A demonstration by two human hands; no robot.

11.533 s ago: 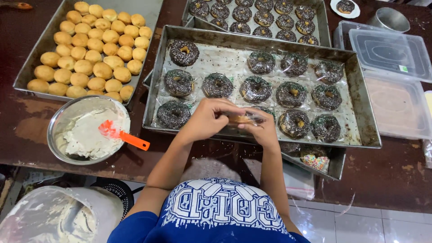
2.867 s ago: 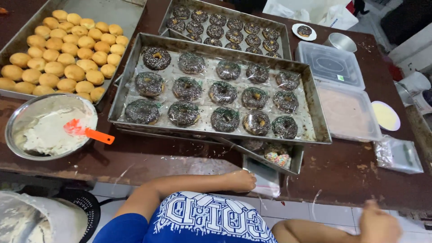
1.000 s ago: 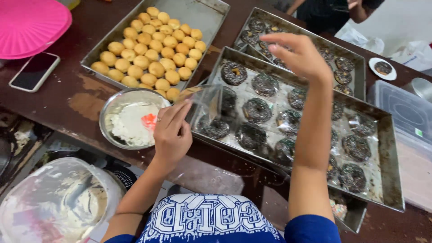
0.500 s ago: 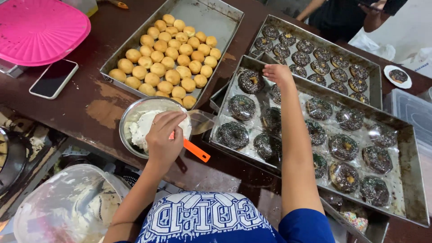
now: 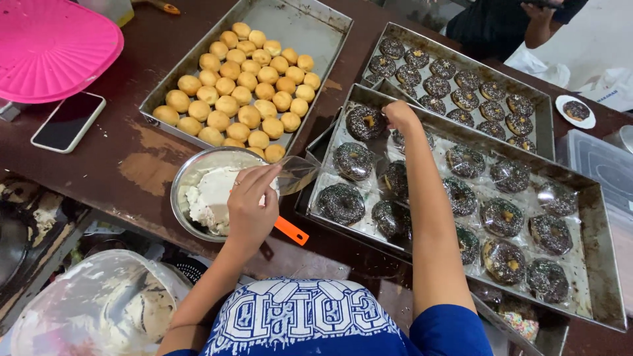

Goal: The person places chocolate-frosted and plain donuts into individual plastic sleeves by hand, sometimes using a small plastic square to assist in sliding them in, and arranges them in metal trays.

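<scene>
reaching across the near steel tray of wrapped chocolate-sprinkled doughnuts point(image 5: 597, 217), the right hand point(image 5: 399, 117) sits at its far left corner w/ fingers curled down, touching or just above the clear wrap beside the dark sprinkled doughnut at that corner point(image 5: 364, 122); can't tell if it's pinching anything. left hand point(image 5: 250, 204) hovers over the round steel bowl of white cream point(image 5: 188, 181), fingers closed around the top of a clear plastic piping bag point(image 5: 297, 173) whose tip points right toward the tray edge. an orange spatula handle point(image 5: 291, 231) sticks out from under that hand, past the bowl rim, lying btwn bowl and tray.

bowl stands on the brown wooden table point(image 5: 132, 158), just below a long steel tray of plain golden round buns point(image 5: 310, 26), buns filling its left and lower part. a 2nd tray of dark doughnuts point(image 5: 544, 115) lies behind the near one, partly tucked under it. far left: a pink ribbed plastic cover point(image 5: 53, 46) and a white-edged phone, screen dark point(image 5: 68, 121). small white plate w/ one doughnut point(image 5: 575, 111) at far right. clear bag smeared w/ cream point(image 5: 99, 310) low left, off the table. another person's hand point(image 5: 537, 12) at the top edge.
</scene>
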